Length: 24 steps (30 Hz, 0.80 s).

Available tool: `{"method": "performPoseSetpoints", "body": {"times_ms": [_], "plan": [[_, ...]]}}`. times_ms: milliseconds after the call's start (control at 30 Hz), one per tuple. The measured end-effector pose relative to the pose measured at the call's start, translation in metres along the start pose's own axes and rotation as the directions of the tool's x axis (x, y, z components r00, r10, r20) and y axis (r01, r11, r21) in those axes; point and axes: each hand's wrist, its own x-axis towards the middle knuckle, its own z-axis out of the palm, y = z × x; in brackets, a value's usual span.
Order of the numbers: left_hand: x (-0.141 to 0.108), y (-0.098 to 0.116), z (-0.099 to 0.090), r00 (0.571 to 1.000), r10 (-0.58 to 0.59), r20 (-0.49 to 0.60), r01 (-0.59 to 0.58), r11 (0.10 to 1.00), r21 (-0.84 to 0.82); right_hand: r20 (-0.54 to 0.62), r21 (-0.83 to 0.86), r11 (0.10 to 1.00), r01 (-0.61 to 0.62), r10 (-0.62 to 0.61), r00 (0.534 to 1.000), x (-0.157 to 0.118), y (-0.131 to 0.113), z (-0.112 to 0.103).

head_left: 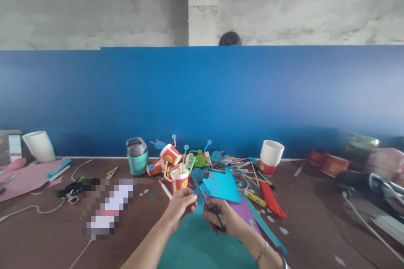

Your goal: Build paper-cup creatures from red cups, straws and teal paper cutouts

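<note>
My left hand (182, 207) pinches a small piece of blue paper (199, 193) with dark drawn lines. In my right hand (221, 215) is a pair of dark-handled scissors (213, 212), its blades up against that piece. Below both hands lies a teal sheet (195, 243). Just beyond the scissors rests a bright blue sheet (225, 185) with drawn outlines. A red and white paper cup (180, 180) with coloured straws stands past my left hand. Behind it, several similar cups lie piled with blue and green paper shapes.
A teal lidded jar (138, 160) stands at the back left, and stacked paper cups (271, 157) at the back right. A yellow glue stick (255, 198) and a red strip (273, 201) lie right of my hands. A blue partition (202, 101) closes the table's far side; a person's head shows above it.
</note>
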Motion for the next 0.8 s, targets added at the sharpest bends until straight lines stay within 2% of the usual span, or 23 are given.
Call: {"method": "performPoseSetpoints", "body": {"times_ms": [167, 267, 400, 600, 700, 800], "plan": [[0.001, 0.0, -0.006, 0.999, -0.04, 0.02, 0.039, 0.999, 0.036, 0.015, -0.083, 0.995, -0.057, 0.058, 0.998, -0.002, -0.003, -0.005], [0.001, 0.002, -0.007, 0.999, -0.038, 0.037, 0.036, 0.998, 0.042, -0.022, -0.037, 0.995, -0.092, 0.091, 0.996, -0.004, -0.005, -0.006], [-0.003, 0.004, -0.003, 0.997, -0.001, 0.078, -0.003, 0.999, 0.044, -0.089, 0.144, 0.989, -0.018, 0.031, 0.996, -0.003, -0.006, -0.003], [-0.007, 0.001, 0.008, 0.986, 0.002, 0.166, -0.037, 0.977, 0.211, -0.205, 0.123, 0.989, 0.084, -0.057, 0.977, 0.002, -0.002, -0.003], [-0.006, 0.0, 0.009, 0.99, 0.053, 0.133, -0.08, 0.975, 0.206, -0.223, 0.121, 0.985, 0.124, -0.095, 0.97, 0.002, -0.004, -0.003], [-0.005, 0.0, 0.009, 0.993, 0.105, 0.053, -0.108, 0.993, 0.044, -0.188, 0.099, 0.988, 0.117, -0.097, 0.977, 0.0, -0.006, 0.0]]}}
